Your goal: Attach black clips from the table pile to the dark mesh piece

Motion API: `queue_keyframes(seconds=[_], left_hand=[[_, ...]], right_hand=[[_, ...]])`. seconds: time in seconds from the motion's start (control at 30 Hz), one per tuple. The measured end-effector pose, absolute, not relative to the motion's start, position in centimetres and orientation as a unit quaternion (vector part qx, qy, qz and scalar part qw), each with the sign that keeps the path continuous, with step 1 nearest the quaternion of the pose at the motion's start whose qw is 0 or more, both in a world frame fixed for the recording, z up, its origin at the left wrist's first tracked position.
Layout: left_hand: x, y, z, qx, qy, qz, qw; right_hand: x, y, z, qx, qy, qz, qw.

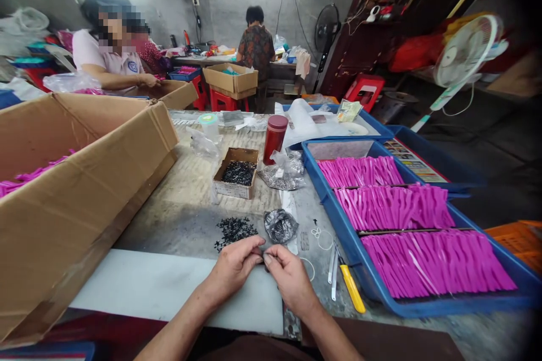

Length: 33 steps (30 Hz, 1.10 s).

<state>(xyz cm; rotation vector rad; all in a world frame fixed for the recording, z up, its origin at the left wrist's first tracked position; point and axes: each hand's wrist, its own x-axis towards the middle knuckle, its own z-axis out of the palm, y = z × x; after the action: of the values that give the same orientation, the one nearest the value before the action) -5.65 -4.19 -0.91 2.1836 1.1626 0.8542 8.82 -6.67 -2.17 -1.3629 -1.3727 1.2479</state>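
Two bare hands meet at the near edge of the grey, worn counter (pixel 186 203), over the far edge of a flat white rectangular board (pixel 148 285) that lies along that near edge. The left hand (pixel 232 271) and the right hand (pixel 288 276) face each other with their fingers (pixel 254 243) closed in a pinch, tips touching, and between them sits a tiny dark piece (pixel 263 258), mostly hidden, so its shape cannot be told. Just beyond the hands, past the board's far edge, lies a loose heap of small black metal parts (pixel 234 231), and just beside it on the right a crumpled clear plastic bag of the same black parts (pixel 280 225). Farther towards the middle of the counter stands a small open cardboard box filled with black parts (pixel 237 172), with a dark red cylindrical canister (pixel 275 138) upright behind it. A few thin white rings (pixel 324 237) lie right of the bag, and a yellow-handled tool (pixel 352 287) lies near the right hand, close against a long blue plastic tray (pixel 339 225). That tray runs along the right side of the counter and holds three rows of magenta plastic strips (pixel 393 208). A large open brown cardboard carton (pixel 84 180) fills the left side. At the far left corner a seated person in a pale shirt (pixel 110 56) reaches into another carton, and a second person (pixel 255 45) stands well back, facing away.
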Motion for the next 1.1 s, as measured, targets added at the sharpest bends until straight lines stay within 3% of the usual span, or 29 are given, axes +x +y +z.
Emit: queue_keyframes(seconds=[0.23,0.6,0.97,1.1], left_hand=[[-7.4,-2.6,-1.3,0.806,0.464,0.289,0.228],[-7.8,-1.9,-0.1,0.865,0.461,0.133,0.144],[-5.2,-1.4,1.4,0.943,0.282,0.022,0.177],[-5.3,-0.9,1.5,0.935,0.254,0.034,0.243]], right_hand=[[10.0,-6.5,-2.5,-0.557,-0.508,0.5,0.427],[10.4,-7.0,-2.9,-0.558,-0.503,0.506,0.425],[10.4,-6.9,-2.8,-0.552,-0.506,0.508,0.426],[10.4,-6.8,-2.6,-0.555,-0.509,0.502,0.426]])
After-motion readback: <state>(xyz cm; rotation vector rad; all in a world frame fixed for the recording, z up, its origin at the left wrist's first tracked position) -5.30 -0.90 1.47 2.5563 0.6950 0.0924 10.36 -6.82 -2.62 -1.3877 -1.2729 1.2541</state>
